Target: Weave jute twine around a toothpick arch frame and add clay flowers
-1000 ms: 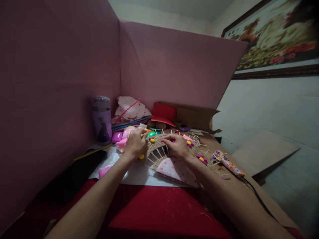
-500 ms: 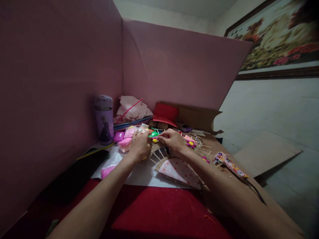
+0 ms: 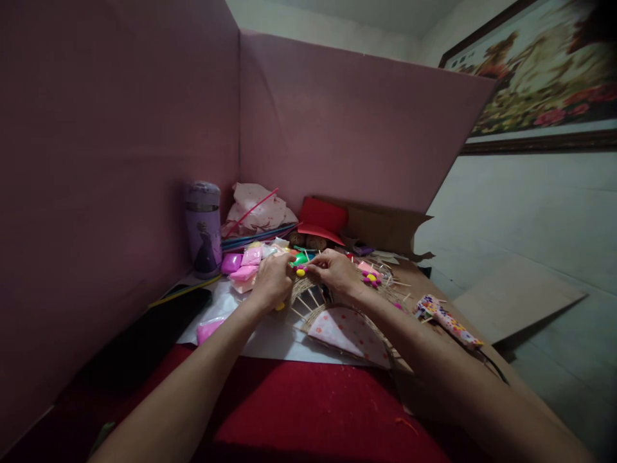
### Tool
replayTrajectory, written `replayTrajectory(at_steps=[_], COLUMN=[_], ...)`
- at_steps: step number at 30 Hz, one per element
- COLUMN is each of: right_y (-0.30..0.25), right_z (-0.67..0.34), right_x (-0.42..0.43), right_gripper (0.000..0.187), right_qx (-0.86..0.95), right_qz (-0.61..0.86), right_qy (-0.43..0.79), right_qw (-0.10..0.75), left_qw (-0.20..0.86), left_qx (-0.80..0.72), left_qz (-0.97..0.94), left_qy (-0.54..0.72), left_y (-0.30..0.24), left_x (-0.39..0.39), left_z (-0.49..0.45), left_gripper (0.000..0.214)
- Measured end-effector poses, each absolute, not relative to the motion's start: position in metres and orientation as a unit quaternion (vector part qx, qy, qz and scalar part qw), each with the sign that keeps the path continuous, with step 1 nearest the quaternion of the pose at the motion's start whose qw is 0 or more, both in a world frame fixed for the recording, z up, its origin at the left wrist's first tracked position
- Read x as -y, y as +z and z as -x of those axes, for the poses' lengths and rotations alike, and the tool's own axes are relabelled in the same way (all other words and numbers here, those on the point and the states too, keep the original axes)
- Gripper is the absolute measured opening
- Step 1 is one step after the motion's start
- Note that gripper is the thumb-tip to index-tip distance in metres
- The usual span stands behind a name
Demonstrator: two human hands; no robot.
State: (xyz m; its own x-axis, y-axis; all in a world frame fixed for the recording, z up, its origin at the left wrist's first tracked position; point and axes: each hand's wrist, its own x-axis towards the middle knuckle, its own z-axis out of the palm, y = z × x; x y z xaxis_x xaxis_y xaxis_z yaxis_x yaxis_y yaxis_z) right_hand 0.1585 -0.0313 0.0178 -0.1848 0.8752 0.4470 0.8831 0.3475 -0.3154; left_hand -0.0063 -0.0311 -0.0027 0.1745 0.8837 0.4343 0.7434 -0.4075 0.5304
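Note:
A small clay flower (image 3: 301,272) with a yellow centre and magenta petals sits on the upper edge of a fan-shaped piece of twine and thin sticks (image 3: 308,299). My left hand (image 3: 274,280) is closed at the flower's left side, its fingertips partly hidden. From the right, my right hand (image 3: 335,270) pinches the flower's edge between thumb and finger. Below lies the fan's half-round panel (image 3: 344,331) of pale spotted cloth. Another magenta and yellow flower (image 3: 371,278) shows on the twine beyond my right wrist.
Pink and purple clay packets (image 3: 243,273) lie left of my hands, before a lilac tumbler (image 3: 203,228). A flower-patterned glue gun (image 3: 448,318) with a black cord rests at right. Behind are a red packet (image 3: 322,215) and cardboard (image 3: 385,225). Red cloth (image 3: 308,405) covers the near side.
Both hands stay at the same flower, with only slight finger movement. The whole view has shifted a little.

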Motion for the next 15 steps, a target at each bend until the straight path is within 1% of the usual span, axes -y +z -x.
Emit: replayTrajectory(at_steps=[7,15], right_y=[0.018,0.018], right_z=[-0.158,-0.159], right_x=[0.034,0.041], right_gripper=[0.016,0.016], right_qx=[0.774,0.794], right_qz=[0.574,0.556], right_qy=[-0.012,-0.053], right_qw=[0.268,0.238], left_qw=[0.169,0.183], left_qx=[-0.537,-0.523], left_qz=[-0.726,-0.715], left_qy=[0.394,0.426], left_y=[-0.009,-0.013], left_x=[0.020,0.015], left_z=[0.007,0.007], left_gripper=[0.039,0.036])
